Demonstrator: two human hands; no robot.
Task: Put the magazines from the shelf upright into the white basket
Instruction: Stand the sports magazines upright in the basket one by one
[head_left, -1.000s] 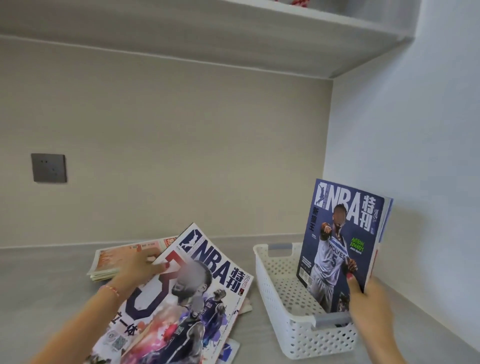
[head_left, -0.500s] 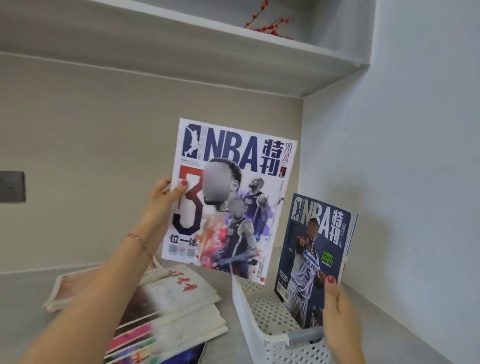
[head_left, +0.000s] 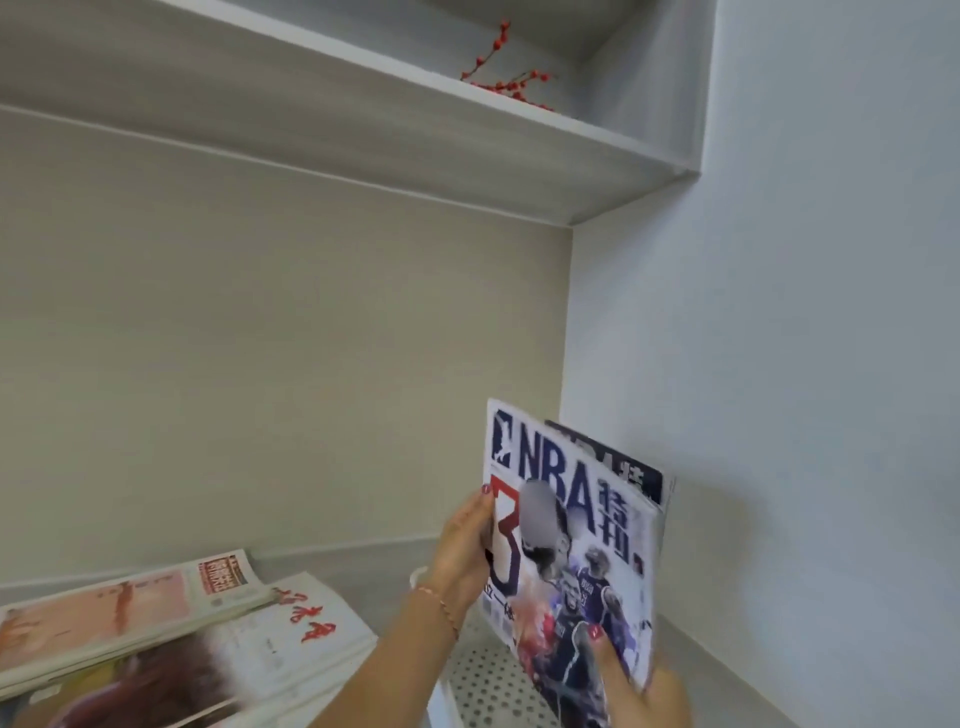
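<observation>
A white NBA magazine (head_left: 582, 525) with a big red 3 stands upright over the white perforated basket (head_left: 488, 680), right in front of a dark blue NBA magazine (head_left: 618, 462) whose top edge shows behind it. My left hand (head_left: 465, 551) grips the white magazine's left edge. My right hand (head_left: 639, 686) holds the magazines from below at the right, thumb on the white cover. Only part of the basket's floor and left wall shows under the magazines.
A pile of magazines (head_left: 171, 639) lies flat on the shelf surface at the lower left. The white side wall (head_left: 805, 364) runs close on the right. An upper shelf (head_left: 395, 130) with a red berry twig (head_left: 506, 78) hangs overhead.
My left hand has carried the white NBA magazine from high at the left down and right, against the front of the dark blue one. My right hand's thumb now lies on the white cover.
</observation>
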